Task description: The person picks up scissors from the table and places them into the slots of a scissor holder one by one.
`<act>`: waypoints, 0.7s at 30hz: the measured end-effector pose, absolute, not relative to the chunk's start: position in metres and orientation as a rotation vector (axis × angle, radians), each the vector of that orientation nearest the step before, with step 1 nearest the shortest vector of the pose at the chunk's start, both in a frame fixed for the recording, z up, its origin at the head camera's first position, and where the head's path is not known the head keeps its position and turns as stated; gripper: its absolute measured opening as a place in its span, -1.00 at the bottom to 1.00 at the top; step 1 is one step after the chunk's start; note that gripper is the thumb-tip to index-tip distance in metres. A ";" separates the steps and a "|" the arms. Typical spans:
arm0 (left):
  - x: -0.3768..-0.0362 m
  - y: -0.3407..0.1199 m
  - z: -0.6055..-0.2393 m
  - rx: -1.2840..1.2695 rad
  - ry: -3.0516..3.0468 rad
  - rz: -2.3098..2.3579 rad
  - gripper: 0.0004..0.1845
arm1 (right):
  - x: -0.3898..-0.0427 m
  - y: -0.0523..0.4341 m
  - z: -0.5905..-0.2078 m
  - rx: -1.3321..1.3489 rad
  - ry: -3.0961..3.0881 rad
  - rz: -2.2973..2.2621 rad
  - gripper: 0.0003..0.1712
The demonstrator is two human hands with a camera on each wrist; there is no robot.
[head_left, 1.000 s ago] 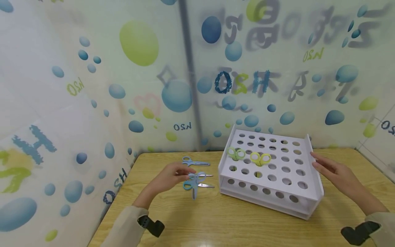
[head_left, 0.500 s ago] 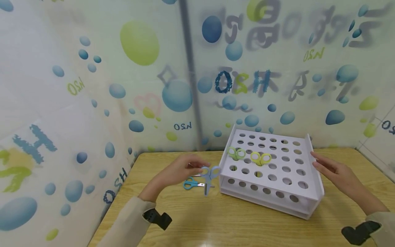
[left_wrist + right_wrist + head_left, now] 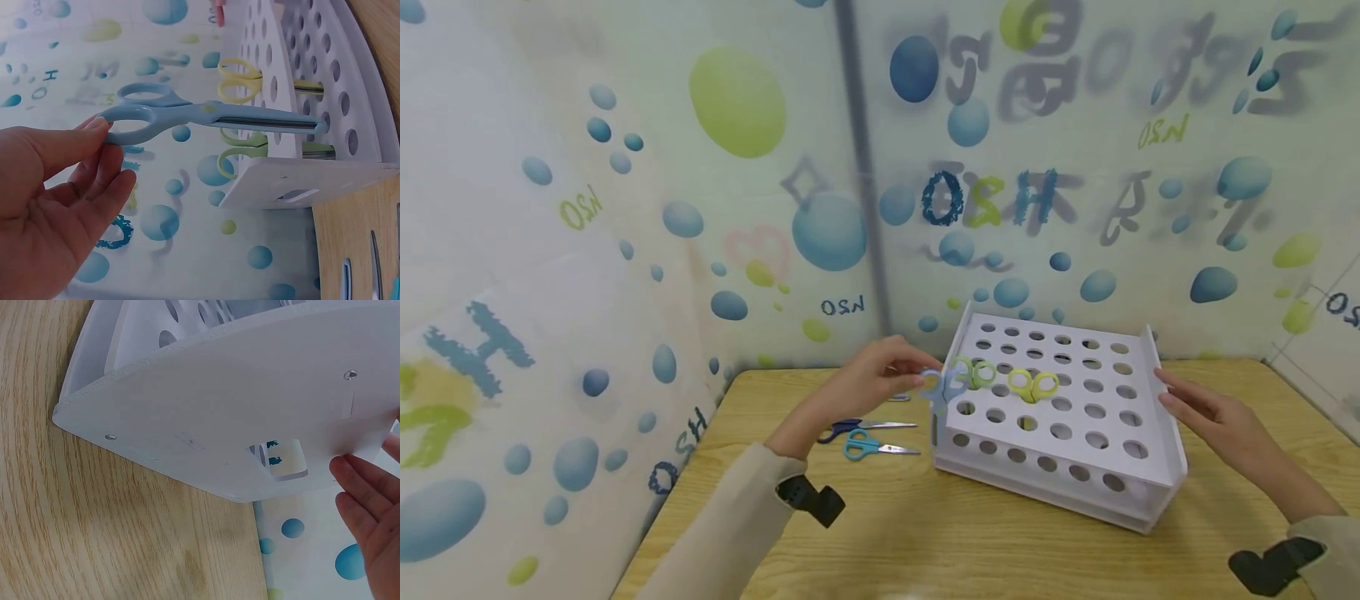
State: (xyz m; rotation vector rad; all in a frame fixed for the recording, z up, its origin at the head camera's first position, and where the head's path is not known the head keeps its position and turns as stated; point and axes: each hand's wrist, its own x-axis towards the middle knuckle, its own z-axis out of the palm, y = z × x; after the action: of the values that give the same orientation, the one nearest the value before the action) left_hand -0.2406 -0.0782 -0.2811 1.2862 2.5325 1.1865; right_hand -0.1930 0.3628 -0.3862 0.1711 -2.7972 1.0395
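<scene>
Since a second ago the left hand (image 3: 880,375) has lifted the light blue scissors (image 3: 942,392) off the table (image 3: 925,533) and carried them rightward, up to the left edge of the white perforated rack (image 3: 1067,450); the right hand (image 3: 1213,421) has stayed where it was on the rack's right side.

Left of the rack: dark blue scissors (image 3: 857,428) and teal scissors (image 3: 876,448) lie flat on the wood, just beside each other, blades pointing toward the rack; both sit below the left hand's forearm line, near the rack's front left corner.

At the rack's left edge: left hand pinches one handle loop of the light blue scissors (image 3: 187,115) between thumb (image 3: 69,140) and curled fingers; blades closed, hanging point-down in the head view; tip close to the rack's top plate in the wrist view, whether it has entered a hole cannot be told.

On the rack's top plate: green scissors (image 3: 976,372) stand in a hole near the left edge, just beside the held pair; yellow scissors (image 3: 1034,385) stand in a hole to their right; only handles show above the plate.

Right of the rack: right hand fingers (image 3: 359,487) straight and relaxed, resting against the rack's side panel (image 3: 250,406); gripping nothing.
</scene>
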 end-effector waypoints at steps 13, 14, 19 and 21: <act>-0.257 -0.044 -0.260 1.313 2.530 1.208 -0.74 | -0.195 0.359 -0.385 0.189 -2.790 1.031 -0.34; -0.258 -0.041 -0.259 1.306 2.526 1.210 -0.74 | -0.195 0.359 -0.385 0.192 -2.790 1.029 -0.34; -0.266 -0.021 -0.255 1.321 2.498 1.226 -0.73 | -0.193 0.361 -0.384 0.188 -2.794 1.021 -0.34; -0.269 -0.014 -0.254 1.317 2.499 1.226 -0.72 | -0.193 0.361 -0.385 0.184 -2.796 1.021 -0.34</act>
State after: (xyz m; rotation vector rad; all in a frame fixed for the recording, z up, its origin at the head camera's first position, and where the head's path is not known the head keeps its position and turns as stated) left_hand -0.2690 -0.0138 -0.2544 1.3172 2.4987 1.2261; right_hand -0.1929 0.3611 -0.3847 0.1844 -2.7955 1.0206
